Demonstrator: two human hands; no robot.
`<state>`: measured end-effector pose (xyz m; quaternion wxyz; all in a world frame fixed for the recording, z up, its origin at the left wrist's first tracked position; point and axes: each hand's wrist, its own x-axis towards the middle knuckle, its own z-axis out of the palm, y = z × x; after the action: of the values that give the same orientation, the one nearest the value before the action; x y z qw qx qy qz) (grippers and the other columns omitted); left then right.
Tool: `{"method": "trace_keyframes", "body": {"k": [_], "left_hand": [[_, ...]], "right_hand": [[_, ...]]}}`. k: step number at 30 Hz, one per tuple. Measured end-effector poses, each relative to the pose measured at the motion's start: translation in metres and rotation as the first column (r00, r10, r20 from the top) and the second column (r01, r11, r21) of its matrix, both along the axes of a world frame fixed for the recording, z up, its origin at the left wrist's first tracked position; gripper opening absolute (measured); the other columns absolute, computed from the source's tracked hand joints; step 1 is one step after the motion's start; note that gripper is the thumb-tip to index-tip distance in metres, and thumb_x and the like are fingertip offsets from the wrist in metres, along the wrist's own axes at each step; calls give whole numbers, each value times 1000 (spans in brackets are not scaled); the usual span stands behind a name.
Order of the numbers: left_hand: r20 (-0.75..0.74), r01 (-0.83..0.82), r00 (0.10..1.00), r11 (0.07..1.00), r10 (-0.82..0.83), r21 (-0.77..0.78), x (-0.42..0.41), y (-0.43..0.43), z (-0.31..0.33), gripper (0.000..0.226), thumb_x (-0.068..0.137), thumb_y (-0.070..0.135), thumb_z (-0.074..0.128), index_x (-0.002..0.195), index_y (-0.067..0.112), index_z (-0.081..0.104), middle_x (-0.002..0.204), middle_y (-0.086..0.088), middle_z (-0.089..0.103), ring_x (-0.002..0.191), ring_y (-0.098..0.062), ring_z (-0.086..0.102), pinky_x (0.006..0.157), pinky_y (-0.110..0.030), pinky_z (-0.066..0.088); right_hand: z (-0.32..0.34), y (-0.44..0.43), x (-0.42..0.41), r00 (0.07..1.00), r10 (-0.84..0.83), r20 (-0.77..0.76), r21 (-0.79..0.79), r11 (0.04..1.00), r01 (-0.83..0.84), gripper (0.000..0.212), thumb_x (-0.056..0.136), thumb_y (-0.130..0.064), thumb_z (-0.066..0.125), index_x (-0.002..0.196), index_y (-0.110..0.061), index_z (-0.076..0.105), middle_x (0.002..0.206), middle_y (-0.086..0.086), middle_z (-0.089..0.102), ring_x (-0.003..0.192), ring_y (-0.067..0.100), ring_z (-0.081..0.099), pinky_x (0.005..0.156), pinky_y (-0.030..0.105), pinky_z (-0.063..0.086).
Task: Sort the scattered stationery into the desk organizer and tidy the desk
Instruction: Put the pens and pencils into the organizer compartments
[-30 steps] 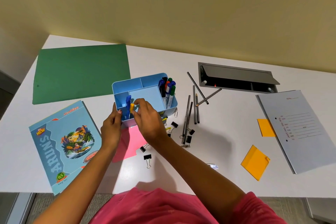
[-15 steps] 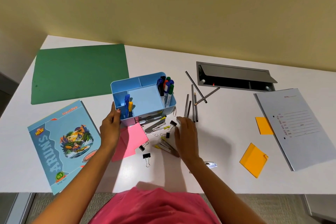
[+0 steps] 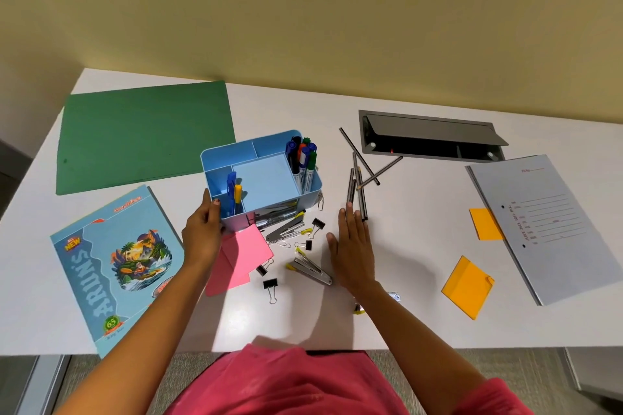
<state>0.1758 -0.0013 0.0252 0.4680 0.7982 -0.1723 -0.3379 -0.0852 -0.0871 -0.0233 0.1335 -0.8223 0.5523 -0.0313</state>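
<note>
A light blue desk organizer [image 3: 266, 184] stands mid-desk, with markers [image 3: 303, 158] in its right slot and a blue and a yellow pen [image 3: 234, 195] in its front left slot. My left hand [image 3: 202, 229] grips the organizer's left front corner. My right hand [image 3: 352, 249] lies flat and open, palm down, its fingertips at the near ends of several dark pencils [image 3: 359, 185]. Between my hands lie staplers [image 3: 310, 269], black binder clips [image 3: 270, 286], paper clips and pink sticky notes [image 3: 242, 256].
A green folder [image 3: 141, 135] lies at the back left and a blue notebook [image 3: 114, 266] at the front left. A grey file [image 3: 546, 222], orange sticky notes [image 3: 467, 286] and an open cable tray [image 3: 428, 138] are on the right.
My right hand left the yellow pen in the organizer's front left slot and moved right to the pencils, fingers now spread flat. My left hand stays on the organizer.
</note>
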Motion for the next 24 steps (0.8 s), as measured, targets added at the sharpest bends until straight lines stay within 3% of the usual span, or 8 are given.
{"method": "trace_keyframes", "body": {"k": [5, 9, 15, 18, 20, 22, 24], "left_hand": [[-8, -66, 998, 998, 66, -24, 1, -3, 5, 43, 102, 35, 36, 132, 12, 55, 114, -19, 65, 88, -29, 61, 86, -53, 53], [-4, -75, 997, 997, 75, -32, 7, -2, 10, 38, 102, 32, 37, 122, 9, 60, 129, -19, 59, 88, -28, 59, 79, -44, 53], [-13, -114, 993, 993, 114, -29, 13, 0, 13, 40, 102, 33, 37, 126, 10, 59, 114, -19, 64, 89, -31, 60, 85, -53, 54], [-6, -128, 992, 992, 128, -21, 19, 3, 11, 41, 100, 37, 39, 123, 12, 62, 109, -24, 65, 84, -30, 59, 83, -58, 54], [-15, -141, 990, 990, 141, -20, 20, 5, 11, 40, 100, 37, 40, 121, 12, 63, 104, -22, 65, 85, -30, 61, 83, -58, 53], [-28, -153, 988, 988, 153, -21, 18, 6, 15, 40, 100, 37, 40, 122, 12, 63, 105, -17, 66, 92, -33, 62, 84, -56, 54], [-35, -150, 988, 988, 149, -19, 16, 6, 19, 41, 101, 36, 40, 126, 11, 61, 107, -14, 64, 94, -33, 62, 85, -52, 55]], "right_hand": [[0, -6, -9, 1000, 1, 14, 13, 1000, -1, 65, 96, -43, 17, 149, -6, 23, 158, 9, 14, 145, 25, 15, 119, 37, 12], [-2, -8, -11, 999, 16, 46, 19, 1000, -17, 66, 95, -45, 13, 149, -8, 21, 159, 8, 11, 146, 23, 11, 119, 35, 7], [1, -7, -7, 989, -8, 145, 51, 999, 1, 68, 92, -47, 10, 150, -10, 21, 159, 8, 11, 147, 22, 9, 118, 35, 4], [8, -1, -3, 976, 4, 216, -53, 999, 7, 59, 95, -36, 20, 143, -5, 35, 155, 13, 24, 145, 24, 18, 118, 39, 15], [14, 4, 5, 958, 46, 284, -174, 985, 4, 41, 95, -15, 34, 129, 1, 52, 143, 17, 43, 137, 27, 33, 113, 40, 27], [22, 8, 18, 927, 166, 337, -271, 960, -73, 33, 87, 4, 44, 115, 3, 61, 124, 19, 59, 121, 30, 50, 103, 39, 41], [25, 12, 34, 874, 369, 315, -364, 898, -248, 30, 82, 10, 49, 108, 7, 63, 110, 20, 64, 107, 33, 57, 97, 34, 46]]}}
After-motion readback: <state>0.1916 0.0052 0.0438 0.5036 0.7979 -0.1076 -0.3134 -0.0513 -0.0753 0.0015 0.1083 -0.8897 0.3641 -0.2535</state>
